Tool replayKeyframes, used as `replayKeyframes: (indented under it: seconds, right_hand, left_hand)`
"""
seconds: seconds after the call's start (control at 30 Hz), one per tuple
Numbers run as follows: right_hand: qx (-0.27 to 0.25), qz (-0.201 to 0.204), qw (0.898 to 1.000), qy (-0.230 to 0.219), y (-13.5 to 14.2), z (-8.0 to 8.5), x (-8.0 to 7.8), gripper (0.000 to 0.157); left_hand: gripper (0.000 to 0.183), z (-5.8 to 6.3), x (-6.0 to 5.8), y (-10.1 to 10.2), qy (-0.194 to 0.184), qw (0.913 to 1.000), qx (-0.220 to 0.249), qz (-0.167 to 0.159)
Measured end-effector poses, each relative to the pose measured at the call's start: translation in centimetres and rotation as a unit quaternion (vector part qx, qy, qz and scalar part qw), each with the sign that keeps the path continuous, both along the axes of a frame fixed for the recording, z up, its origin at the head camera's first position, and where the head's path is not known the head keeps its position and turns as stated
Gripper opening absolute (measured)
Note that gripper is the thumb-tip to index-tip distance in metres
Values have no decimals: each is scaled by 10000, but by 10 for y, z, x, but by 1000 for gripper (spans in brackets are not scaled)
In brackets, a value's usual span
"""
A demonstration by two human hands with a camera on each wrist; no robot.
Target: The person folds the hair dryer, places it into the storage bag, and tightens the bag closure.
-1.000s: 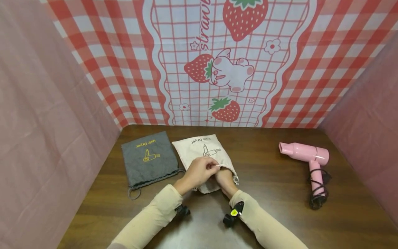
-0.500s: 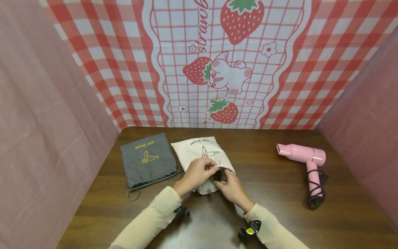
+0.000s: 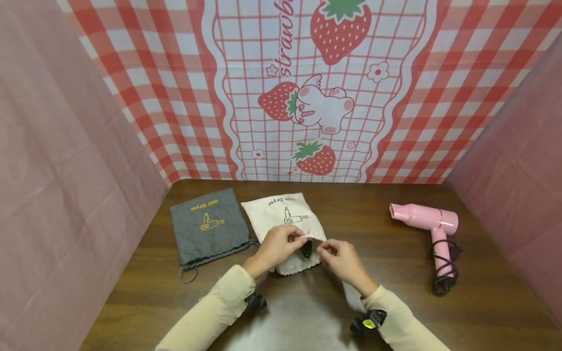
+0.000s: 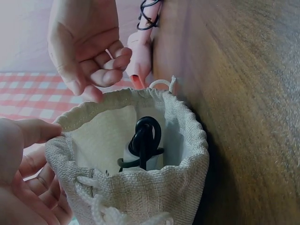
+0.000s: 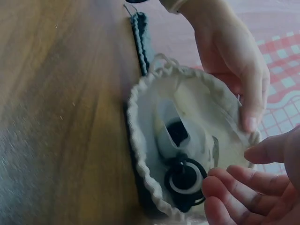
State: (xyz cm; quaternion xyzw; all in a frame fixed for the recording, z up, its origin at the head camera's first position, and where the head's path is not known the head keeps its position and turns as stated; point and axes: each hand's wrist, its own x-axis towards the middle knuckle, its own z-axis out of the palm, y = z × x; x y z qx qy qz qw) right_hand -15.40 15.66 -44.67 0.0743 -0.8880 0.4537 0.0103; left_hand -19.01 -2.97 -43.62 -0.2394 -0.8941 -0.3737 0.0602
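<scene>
A cream drawstring pouch (image 3: pixel 291 214) printed "Hair Dryer" lies on the table with its mouth facing me. My left hand (image 3: pixel 278 248) pinches the upper rim of that mouth between thumb and finger. Inside the pouch sits a white hair dryer (image 5: pixel 171 145), its black cord (image 4: pixel 144 140) looped around it; most of its body is hidden by the cloth. My right hand (image 3: pixel 344 261) hovers just right of the mouth, fingers loosely bent and holding nothing. In the left wrist view, the right fingertips (image 4: pixel 96 93) are close to the rim.
Left of the cream pouch lies a grey drawstring pouch (image 3: pixel 212 224) with yellow print. At the right a pink hair dryer (image 3: pixel 423 218) rests on the wooden table (image 3: pixel 364 214), its black cord wound round the handle. A strawberry-patterned cloth (image 3: pixel 316 112) hangs behind.
My right hand has come out of the pouch's mouth and moved right, leaving the black cord visible inside. My left hand keeps its pinch on the rim.
</scene>
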Motion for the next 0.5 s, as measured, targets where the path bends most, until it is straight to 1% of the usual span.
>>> replayKeyframes:
  seconds: [0.2,0.37,0.5]
  right_hand:
    - [89,-193,9993,306,5,4,-4,9]
    - [398,-414,9947,857,5,7,-8,7]
    - [403,-444,9906,1233,4,10,-10,4]
  left_hand:
    - [11,-2,1,0,25,10000,-10,-3]
    - [10,-2,2,0,42,10000,9,19]
    - [10,-4,2,0,93,9999,20,83]
